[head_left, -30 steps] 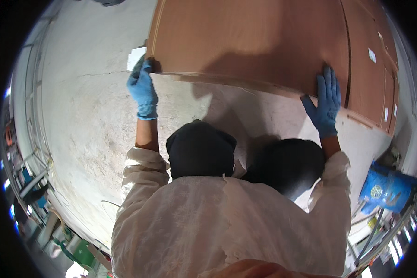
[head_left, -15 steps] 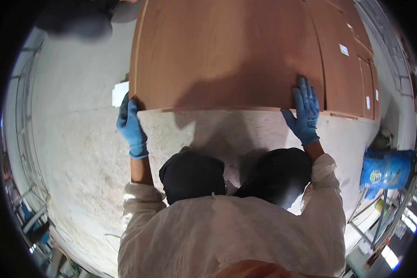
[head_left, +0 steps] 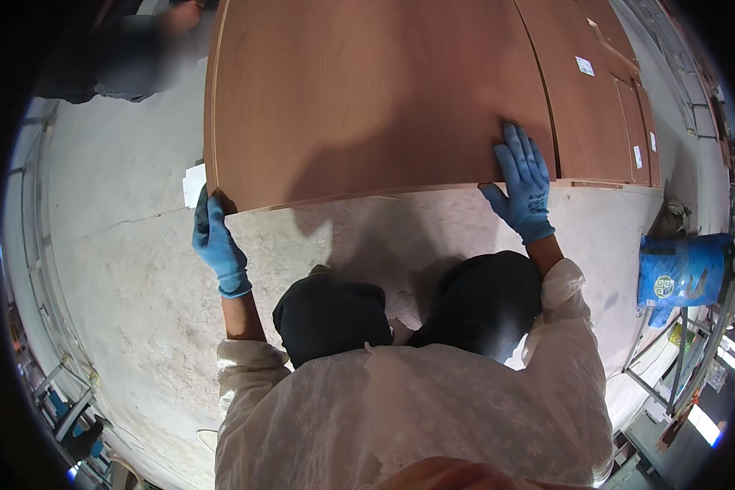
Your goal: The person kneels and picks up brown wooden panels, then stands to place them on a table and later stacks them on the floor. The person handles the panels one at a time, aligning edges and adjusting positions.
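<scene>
A large reddish-brown wood panel (head_left: pixel 367 98) lies flat before me, its near edge facing my knees. At its near left corner, my left hand (head_left: pixel 219 249) in a blue glove with dark-stained fingertips grips the edge, thumb by the corner and fingers along the left side. My right hand (head_left: pixel 524 184), gloved in blue too, rests on the panel near its right end. Its fingers are stretched out flat on top, and the thumb is spread toward the near edge. My shadow falls across the panel.
More brown panels (head_left: pixel 576 106), some with white labels, lie to the right. A white piece (head_left: pixel 193 184) shows beside the left edge. Another person in dark clothing (head_left: pixel 135 61) is at upper left. A blue printed bag (head_left: pixel 684 269) sits at right by a metal frame (head_left: pixel 641 343).
The panels have shifted slightly left in view and turned a little, the near left corner sitting lower. Both hands stay at about the same spots on the panel. The other person's outline has shifted.
</scene>
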Demonstrator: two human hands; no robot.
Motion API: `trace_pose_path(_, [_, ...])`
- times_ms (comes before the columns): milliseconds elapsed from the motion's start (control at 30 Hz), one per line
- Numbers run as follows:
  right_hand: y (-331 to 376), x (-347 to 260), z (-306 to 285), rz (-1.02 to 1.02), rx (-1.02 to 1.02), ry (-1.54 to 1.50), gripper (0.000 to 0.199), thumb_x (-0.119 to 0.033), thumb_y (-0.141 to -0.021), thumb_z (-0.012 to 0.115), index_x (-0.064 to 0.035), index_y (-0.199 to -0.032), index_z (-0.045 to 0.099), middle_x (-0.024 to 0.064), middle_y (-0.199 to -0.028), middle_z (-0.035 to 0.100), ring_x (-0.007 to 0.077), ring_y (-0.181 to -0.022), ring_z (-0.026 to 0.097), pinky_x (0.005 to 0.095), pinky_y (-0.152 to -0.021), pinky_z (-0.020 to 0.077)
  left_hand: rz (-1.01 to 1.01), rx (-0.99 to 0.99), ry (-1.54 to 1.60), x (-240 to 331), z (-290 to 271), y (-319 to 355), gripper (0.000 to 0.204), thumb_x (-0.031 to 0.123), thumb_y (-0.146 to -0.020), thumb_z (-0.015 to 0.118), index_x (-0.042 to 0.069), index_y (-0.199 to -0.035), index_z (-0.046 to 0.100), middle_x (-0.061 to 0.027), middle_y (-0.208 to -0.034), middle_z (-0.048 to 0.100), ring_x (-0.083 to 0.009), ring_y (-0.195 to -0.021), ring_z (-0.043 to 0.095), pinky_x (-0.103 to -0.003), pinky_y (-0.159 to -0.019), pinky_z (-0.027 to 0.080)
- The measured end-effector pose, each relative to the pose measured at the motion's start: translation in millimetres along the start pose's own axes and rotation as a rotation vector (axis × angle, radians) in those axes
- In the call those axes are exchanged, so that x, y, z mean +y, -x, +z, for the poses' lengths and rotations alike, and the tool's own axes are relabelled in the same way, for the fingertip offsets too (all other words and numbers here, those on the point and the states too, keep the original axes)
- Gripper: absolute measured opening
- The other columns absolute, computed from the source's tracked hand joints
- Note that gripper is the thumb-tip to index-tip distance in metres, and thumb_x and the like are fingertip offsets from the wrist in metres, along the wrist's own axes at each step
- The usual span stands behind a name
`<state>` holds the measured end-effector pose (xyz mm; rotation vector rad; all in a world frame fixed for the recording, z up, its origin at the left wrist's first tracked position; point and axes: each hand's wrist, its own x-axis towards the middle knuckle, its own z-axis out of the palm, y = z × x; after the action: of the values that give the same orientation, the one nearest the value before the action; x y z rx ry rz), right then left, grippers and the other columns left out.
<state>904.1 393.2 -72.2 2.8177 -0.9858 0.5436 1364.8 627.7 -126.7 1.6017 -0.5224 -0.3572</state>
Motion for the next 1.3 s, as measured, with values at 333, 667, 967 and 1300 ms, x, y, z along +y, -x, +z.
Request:
trace_pose_path(333, [1, 0, 2, 0.05, 0.035, -0.003, 0.061, -0.048, -0.092, 0.073, -0.0061, -0.135, 0.06, 0.0212, -0.159, 0.048, 0.0402, -0.148, 0.045, 0.0522, -0.121, 0.036, 0.003, 0.033, 0.103, -5, 5, 4, 0.035, 0.012, -0.107, 0.06, -0.004, -0.138, 0.066, -0.0087, -0.128, 0.072, -0.0171, -0.113, 0.066, -0.033, -0.102, 0.053])
trace_pose_path(667, [4, -4, 5, 0.004, 0.024, -0.032, 0.068, -0.029, -0.086, 0.081, -0.0047, -0.144, 0.055, 0.0223, -0.164, 0.042, 0.0412, -0.152, 0.041, 0.0543, -0.123, 0.0316, -0.053, 0.161, 0.078, -18, 5, 11, 0.028, 0.01, -0.104, 0.063, -0.008, -0.124, 0.073, -0.0077, -0.115, 0.075, -0.0141, -0.102, 0.066, -0.029, -0.093, 0.053])
trace_pose_path(967, [-7, -17, 3, -0.03, 0.033, -0.011, 0.056, -0.023, -0.096, 0.068, -0.0042, -0.147, 0.051, 0.0227, -0.163, 0.044, 0.0435, -0.149, 0.043, 0.0544, -0.121, 0.0361, -0.018, 0.132, 0.037, 1, 11, 12, 0.035, 0.014, -0.106, 0.062, -0.007, -0.133, 0.069, -0.0096, -0.121, 0.075, -0.0122, -0.104, 0.066, -0.028, -0.096, 0.053])
trace_pose_path(1300, [-16, -23, -11, -0.115, -0.121, -0.006, 0.064, -0.022, -0.09, 0.072, 0.0, -0.146, 0.049, 0.0271, -0.162, 0.042, 0.048, -0.145, 0.045, 0.0589, -0.12, 0.0347, -0.173, 0.155, 0.289, 9, 19, 24, 0.055, 0.021, -0.105, 0.065, -0.008, -0.15, 0.051, -0.0135, -0.134, 0.068, -0.016, -0.115, 0.066, -0.028, -0.099, 0.053])
